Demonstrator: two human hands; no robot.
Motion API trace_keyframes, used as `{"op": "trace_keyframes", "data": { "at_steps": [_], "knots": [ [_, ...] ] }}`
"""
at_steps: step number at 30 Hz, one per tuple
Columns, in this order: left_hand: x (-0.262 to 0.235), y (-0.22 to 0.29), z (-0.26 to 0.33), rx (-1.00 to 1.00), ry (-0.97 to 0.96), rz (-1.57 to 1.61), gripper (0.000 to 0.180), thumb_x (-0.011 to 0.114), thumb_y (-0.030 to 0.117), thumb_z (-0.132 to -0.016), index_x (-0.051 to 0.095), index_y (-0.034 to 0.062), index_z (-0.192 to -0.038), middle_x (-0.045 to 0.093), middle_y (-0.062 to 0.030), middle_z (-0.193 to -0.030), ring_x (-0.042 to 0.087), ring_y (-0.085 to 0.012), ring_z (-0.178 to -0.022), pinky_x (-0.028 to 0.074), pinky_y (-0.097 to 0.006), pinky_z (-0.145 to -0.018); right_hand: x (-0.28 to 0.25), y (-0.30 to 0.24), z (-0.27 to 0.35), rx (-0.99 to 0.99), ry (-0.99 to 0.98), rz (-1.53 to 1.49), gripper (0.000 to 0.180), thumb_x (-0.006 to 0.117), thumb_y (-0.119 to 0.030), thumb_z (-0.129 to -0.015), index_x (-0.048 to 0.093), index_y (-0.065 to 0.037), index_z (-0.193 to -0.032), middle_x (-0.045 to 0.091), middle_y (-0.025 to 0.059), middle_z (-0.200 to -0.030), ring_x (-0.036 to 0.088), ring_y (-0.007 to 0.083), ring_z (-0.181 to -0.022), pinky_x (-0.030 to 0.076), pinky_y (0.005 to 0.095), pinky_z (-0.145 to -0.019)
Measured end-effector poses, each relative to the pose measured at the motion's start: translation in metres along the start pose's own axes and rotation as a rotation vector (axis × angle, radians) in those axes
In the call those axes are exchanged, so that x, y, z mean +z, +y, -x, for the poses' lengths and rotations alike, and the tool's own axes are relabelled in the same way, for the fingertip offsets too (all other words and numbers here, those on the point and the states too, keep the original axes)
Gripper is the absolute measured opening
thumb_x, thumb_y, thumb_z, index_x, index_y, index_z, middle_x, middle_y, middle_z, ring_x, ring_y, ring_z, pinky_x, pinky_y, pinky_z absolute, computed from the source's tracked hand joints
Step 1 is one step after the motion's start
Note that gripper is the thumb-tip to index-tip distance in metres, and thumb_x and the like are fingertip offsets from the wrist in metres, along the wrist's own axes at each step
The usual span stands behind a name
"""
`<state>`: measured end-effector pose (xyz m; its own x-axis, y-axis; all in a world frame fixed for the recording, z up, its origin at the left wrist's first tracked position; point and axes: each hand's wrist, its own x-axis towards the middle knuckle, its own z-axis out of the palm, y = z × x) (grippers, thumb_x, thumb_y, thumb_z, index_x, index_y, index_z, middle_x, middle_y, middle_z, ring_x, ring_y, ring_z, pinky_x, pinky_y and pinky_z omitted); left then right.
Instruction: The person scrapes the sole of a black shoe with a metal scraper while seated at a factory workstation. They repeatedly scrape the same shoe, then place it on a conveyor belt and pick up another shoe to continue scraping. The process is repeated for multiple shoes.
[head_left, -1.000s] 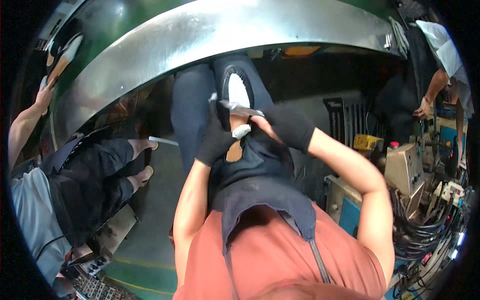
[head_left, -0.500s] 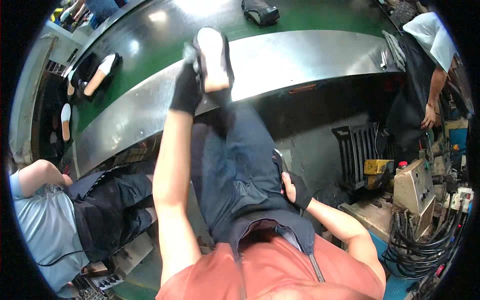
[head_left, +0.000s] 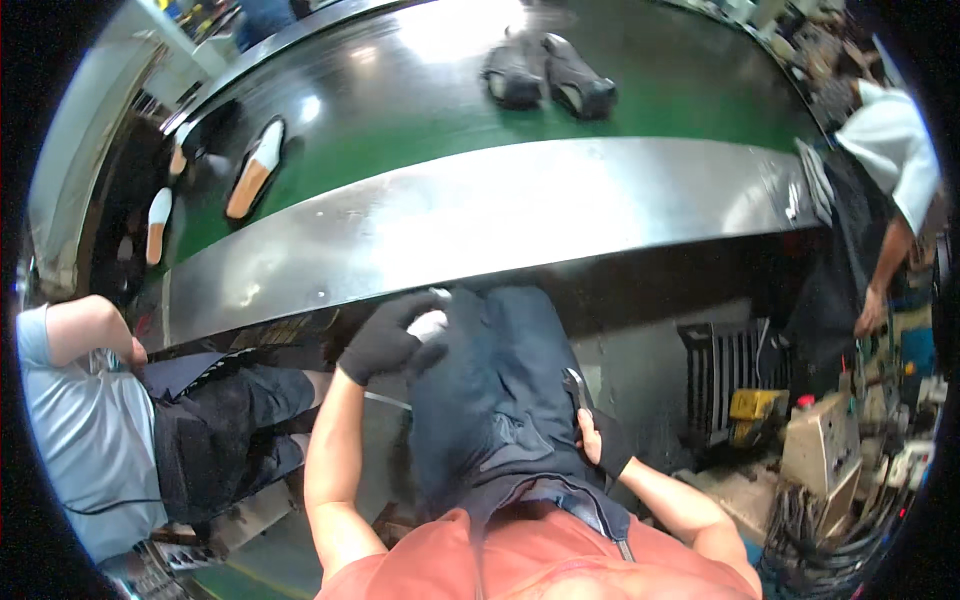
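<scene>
Over my left thigh, my left hand (head_left: 385, 338) wears a black glove and has its fingers curled in. A pale patch shows at its fingers; whether this is a held thing or bare fingertips is unclear. My right hand (head_left: 604, 444), in a black glove with bare fingertips, rests by my right thigh. It is closed around a dark hand tool (head_left: 577, 392) with a shiny, curved metal head. Two dark grey shoes stand side by side on the green belt (head_left: 400, 165) ahead: a left shoe (head_left: 513, 78) and a right shoe (head_left: 580, 80).
A wide metal ledge (head_left: 480, 225) runs along the belt in front of me. At far left are shoes with white and tan insoles (head_left: 255, 172). A seated person (head_left: 100, 410) is close on my left; another (head_left: 880, 190) is at right. A machine box (head_left: 815, 440) and cables stand at right.
My left hand has come back from the ledge to my thigh, without the shoe it held. A second grey shoe now stands on the belt. My right hand still holds the tool.
</scene>
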<state>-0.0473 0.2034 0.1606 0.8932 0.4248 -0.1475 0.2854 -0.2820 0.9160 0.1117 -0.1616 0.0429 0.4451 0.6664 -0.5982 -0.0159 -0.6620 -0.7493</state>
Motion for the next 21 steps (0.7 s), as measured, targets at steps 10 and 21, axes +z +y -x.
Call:
{"op": "trace_keyframes", "data": {
  "at_steps": [10,21],
  "knots": [
    [-0.343,-0.159,-0.048,-0.192,1.158,-1.093,0.074,0.076,0.045,-0.077,0.052,-0.0031,-0.127,0.055,-0.0196,-0.13,0.054,-0.0313,-0.12,0.043,-0.038,-0.099,0.025,-0.07,-0.107,-0.012,-0.004,0.374,0.046,0.04,-0.038,-0.099,0.06,0.002,-0.09,0.059,0.0238,-0.075,0.059,0.0381,-0.071,0.046,0.042,-0.061],
    [-0.336,-0.229,-0.096,-0.547,1.203,-0.586,0.065,0.079,0.047,-0.067,0.061,-0.0043,-0.103,0.067,-0.0193,-0.094,0.066,-0.0346,-0.09,0.052,-0.04,-0.08,0.033,-0.1,-0.118,-0.052,-0.008,0.441,0.05,0.034,-0.037,-0.101,0.063,0.003,-0.094,0.061,0.0313,-0.085,0.061,0.0452,-0.085,0.046,0.0476,-0.074]
  ]
}}
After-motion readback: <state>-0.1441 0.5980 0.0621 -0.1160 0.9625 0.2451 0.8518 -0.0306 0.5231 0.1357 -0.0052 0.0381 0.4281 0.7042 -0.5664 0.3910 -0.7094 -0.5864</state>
